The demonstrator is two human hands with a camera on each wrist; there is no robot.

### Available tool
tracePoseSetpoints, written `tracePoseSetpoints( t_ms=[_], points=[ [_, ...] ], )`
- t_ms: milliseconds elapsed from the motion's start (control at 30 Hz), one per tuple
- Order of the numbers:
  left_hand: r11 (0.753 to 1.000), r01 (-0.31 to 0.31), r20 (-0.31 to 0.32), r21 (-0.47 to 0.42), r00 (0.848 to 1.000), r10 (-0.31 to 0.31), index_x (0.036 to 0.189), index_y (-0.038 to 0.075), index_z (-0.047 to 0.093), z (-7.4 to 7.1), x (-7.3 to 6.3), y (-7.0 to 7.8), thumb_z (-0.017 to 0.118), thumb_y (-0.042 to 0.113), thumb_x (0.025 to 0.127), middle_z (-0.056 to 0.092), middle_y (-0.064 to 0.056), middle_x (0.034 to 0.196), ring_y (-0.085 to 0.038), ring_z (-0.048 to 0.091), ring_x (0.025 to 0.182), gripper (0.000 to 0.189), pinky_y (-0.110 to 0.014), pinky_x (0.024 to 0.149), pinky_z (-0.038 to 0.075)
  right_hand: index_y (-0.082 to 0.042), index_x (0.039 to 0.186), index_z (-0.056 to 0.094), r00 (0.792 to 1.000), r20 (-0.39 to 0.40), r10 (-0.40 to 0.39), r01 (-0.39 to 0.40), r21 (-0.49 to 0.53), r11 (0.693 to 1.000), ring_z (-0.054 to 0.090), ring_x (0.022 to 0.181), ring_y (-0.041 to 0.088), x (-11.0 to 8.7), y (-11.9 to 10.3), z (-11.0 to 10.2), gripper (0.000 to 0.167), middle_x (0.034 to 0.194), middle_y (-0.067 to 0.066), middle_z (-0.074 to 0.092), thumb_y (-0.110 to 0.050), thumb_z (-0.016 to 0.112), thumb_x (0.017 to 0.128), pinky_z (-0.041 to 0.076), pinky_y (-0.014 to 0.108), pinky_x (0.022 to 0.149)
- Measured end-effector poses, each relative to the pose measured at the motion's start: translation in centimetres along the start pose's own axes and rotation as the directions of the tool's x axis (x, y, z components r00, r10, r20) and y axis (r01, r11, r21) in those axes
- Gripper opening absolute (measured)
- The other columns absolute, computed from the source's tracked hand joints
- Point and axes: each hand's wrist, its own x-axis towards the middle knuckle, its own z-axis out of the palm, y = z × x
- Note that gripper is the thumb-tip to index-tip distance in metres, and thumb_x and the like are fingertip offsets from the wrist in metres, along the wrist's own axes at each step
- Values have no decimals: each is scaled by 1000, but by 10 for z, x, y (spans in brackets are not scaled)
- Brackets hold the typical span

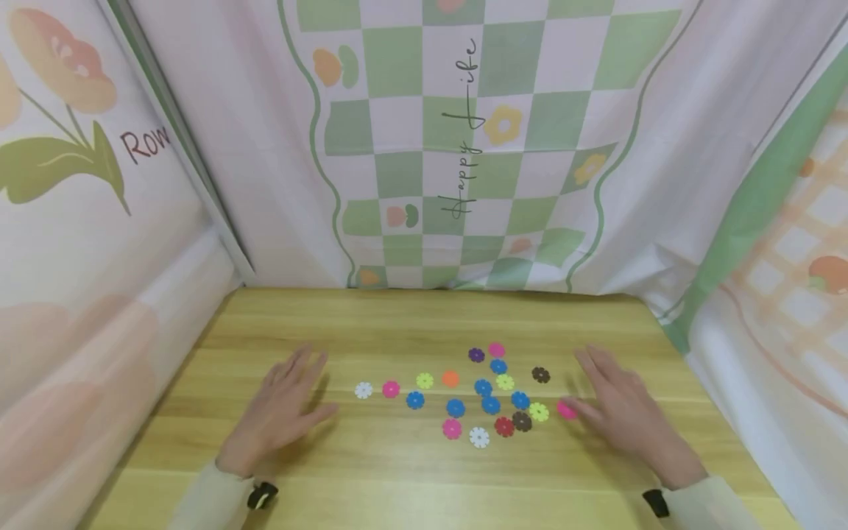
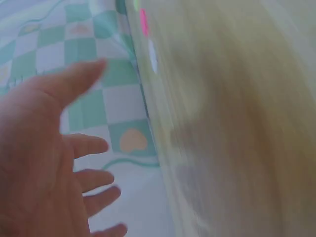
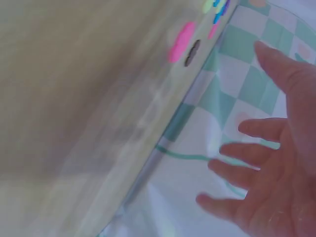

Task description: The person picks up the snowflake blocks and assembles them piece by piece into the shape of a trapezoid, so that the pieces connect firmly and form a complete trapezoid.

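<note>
Several small flower-shaped discs lie flat and scattered on the wooden table [image 1: 371, 471]. My left hand [image 1: 285, 412] is left of them, fingers apart and holding nothing; the nearest piece is a white disc [image 1: 363, 390]. To the right, my right hand [image 1: 623, 412] hovers with spread fingers and nothing in its grasp. Its thumb overlaps a pink disc [image 1: 566, 409] in the head view, while the right wrist view shows that pink disc [image 3: 182, 42] apart from the hand. Between the hands are blue discs [image 1: 490, 405], a red disc [image 1: 504, 427] and an orange disc [image 1: 450, 379].
A green-and-white checked curtain [image 1: 450, 147] hangs along the table's far edge. Printed cloth walls stand on the left [image 1: 79, 258] and the right [image 1: 795, 250]. Each wrist wears a dark band.
</note>
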Motion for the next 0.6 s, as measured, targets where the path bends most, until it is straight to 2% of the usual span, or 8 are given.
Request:
tracePoseSetpoints(
  t_ms=[67,167,333,467,600],
  points=[
    [998,-47,-14,-42,999,47,162,2,36,2,5,4,71,45,99,27,-26,171,-48,32,156,83,-71,123,29,7,159,34,999,-13,-31,31,53,998,42,143,58,6,-6,-2,86,161,36,38,-41,73,99,36,77,113],
    [989,-104,-29,-104,994,102,156,-4,44,4,14,14,77,32,97,39,-28,165,-48,42,150,76,-68,121,36,10,151,46,997,-16,-75,76,78,994,51,136,57,18,-17,-2,79,152,36,50,-34,79,94,44,70,111],
    [970,-136,15,-200,990,142,150,-2,52,7,32,36,79,24,96,55,-22,153,-40,52,143,66,-57,120,44,10,139,58,987,-1,-159,158,92,983,64,124,52,44,-41,1,68,135,33,65,-26,85,88,53,64,106],
    [961,-193,38,-197,978,204,144,-1,58,15,48,53,78,24,97,62,-16,142,-33,58,135,56,-49,116,51,6,136,63,974,48,-223,214,138,967,70,117,43,63,-61,5,60,130,26,71,-23,85,88,58,56,102],
    [951,-255,60,-176,961,269,135,0,64,26,64,66,77,24,98,68,-12,131,-28,62,125,46,-43,109,56,3,131,68,944,97,-316,295,184,938,73,113,36,84,-80,11,52,125,20,74,-19,86,88,62,47,97]
  ],
)
